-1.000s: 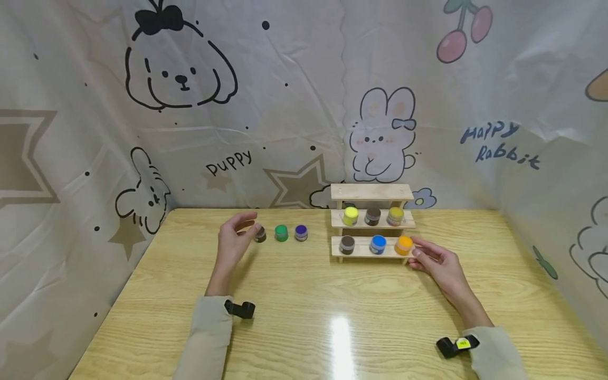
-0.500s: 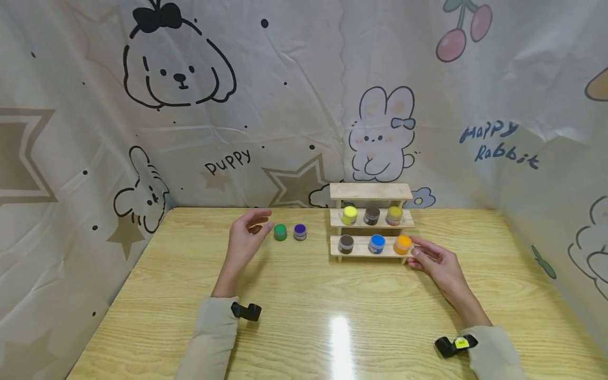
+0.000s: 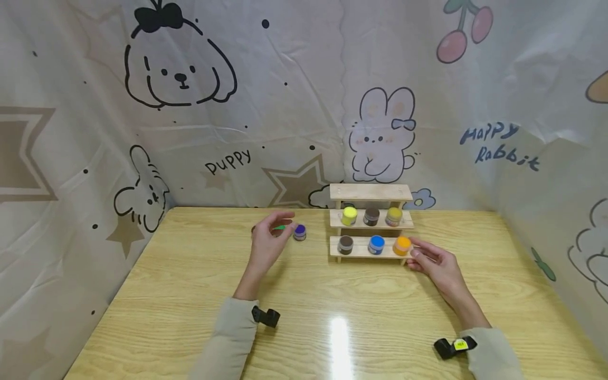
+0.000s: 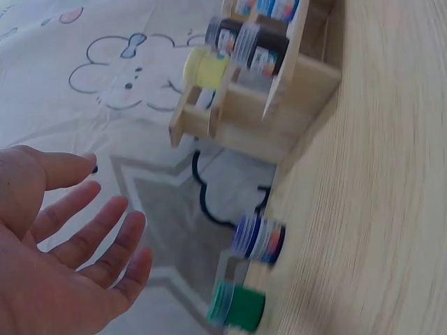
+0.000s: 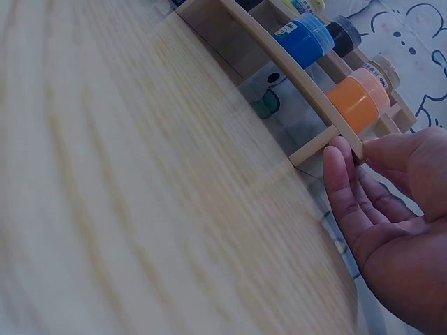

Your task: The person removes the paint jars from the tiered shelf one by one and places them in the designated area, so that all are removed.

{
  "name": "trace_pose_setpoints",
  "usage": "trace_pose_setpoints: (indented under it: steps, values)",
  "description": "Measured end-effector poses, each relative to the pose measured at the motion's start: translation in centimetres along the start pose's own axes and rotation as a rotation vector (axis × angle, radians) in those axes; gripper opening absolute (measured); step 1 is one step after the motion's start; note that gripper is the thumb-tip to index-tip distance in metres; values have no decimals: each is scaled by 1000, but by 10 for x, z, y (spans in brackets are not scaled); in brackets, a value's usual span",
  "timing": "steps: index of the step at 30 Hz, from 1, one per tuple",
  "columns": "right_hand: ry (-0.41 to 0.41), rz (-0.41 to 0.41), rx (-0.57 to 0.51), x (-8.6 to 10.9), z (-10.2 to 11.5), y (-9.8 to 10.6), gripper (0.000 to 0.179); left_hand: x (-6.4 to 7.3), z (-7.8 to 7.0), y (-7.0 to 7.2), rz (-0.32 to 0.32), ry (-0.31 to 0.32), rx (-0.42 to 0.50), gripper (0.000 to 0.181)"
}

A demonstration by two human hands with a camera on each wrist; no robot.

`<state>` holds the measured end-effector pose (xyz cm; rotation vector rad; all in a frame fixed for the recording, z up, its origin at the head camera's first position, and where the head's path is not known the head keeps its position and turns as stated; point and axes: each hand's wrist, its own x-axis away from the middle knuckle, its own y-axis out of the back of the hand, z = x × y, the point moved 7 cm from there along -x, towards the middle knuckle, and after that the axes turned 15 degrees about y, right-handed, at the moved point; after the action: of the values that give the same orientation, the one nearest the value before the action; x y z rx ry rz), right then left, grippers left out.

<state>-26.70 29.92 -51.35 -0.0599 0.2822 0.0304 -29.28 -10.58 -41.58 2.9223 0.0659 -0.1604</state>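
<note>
My left hand (image 3: 269,244) hovers with its fingers apart, between the camera and a green paint jar (image 4: 241,307), which it mostly covers in the head view. Just right of the fingertips stands a purple paint jar (image 3: 300,233). The left wrist view shows nothing in that hand. My right hand (image 3: 439,269) pinches the right end of the lowest tier of a wooden display shelf (image 3: 370,191). Beside those fingers sits an orange paint jar (image 5: 360,99). A blue jar (image 3: 376,244) and a dark brown jar (image 3: 345,244) share that tier.
On the middle tier are a yellow jar (image 3: 349,216), a dark jar (image 3: 371,217) and an ochre jar (image 3: 393,216). The top tier is bare wood. A printed curtain (image 3: 285,105) hangs behind the wooden table (image 3: 309,306).
My left hand has moved right, from the brown jar past the green one toward the purple one. The right hand keeps its place on the shelf, and the jars have not moved.
</note>
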Motion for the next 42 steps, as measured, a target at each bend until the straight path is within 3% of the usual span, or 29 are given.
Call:
trace_pose_setpoints:
  steps: [5,9,21,35,42]
  values:
    - [2,-2,0,2,1,1,53,2,-7,-18,17,-23,53,27]
    - [3,0,4,3,2,0,54,3,-9,-34,48,-27,45,27]
    - [-25,-6,29,1,1,0,57,-6,-3,-72,98,16,28,32]
    - [-35,-10,34,2,-1,0,58,-23,-10,-110,111,27,-54,36]
    - [-26,-7,32,2,0,1,57,-28,-9,-123,55,75,-135,35]
